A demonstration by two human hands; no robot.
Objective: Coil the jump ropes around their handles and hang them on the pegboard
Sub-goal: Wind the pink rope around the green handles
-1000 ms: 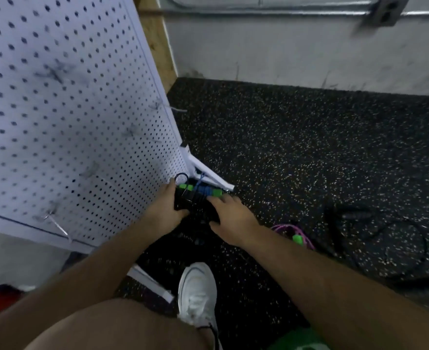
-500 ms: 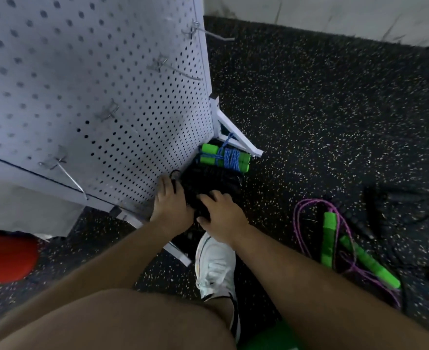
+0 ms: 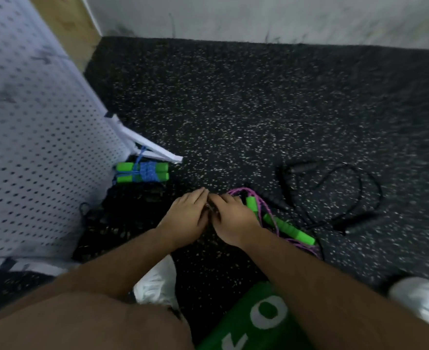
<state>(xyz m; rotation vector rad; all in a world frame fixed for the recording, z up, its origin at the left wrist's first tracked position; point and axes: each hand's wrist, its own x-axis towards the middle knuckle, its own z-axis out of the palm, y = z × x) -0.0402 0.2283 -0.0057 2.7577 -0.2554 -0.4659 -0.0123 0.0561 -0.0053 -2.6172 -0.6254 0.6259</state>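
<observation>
My left hand [image 3: 185, 218] and my right hand [image 3: 233, 219] hover side by side, palms down, low over the speckled floor, with nothing visibly held. Right beside my right hand lies a loose purple jump rope with green handles [image 3: 289, 229]. A blue rope coiled around its green handles [image 3: 142, 172] rests at the foot of the white pegboard [image 3: 31, 147]. Left of my left hand, a dark bundle that looks like a coiled black rope [image 3: 122, 218] lies by the board. A loose black rope [image 3: 360, 188] sprawls to the right.
The pegboard's white foot [image 3: 155, 150] juts onto the black rubber floor [image 3: 259, 109]. A pale wall [image 3: 259, 16] closes the back. My white shoes [image 3: 158, 284] [image 3: 420, 296] and a green item with white letters [image 3: 254, 319] sit at the bottom.
Both hands have left the dark bundle by the pegboard and shifted right toward the purple rope. The view has swung right, so the loose ropes are nearer the middle.
</observation>
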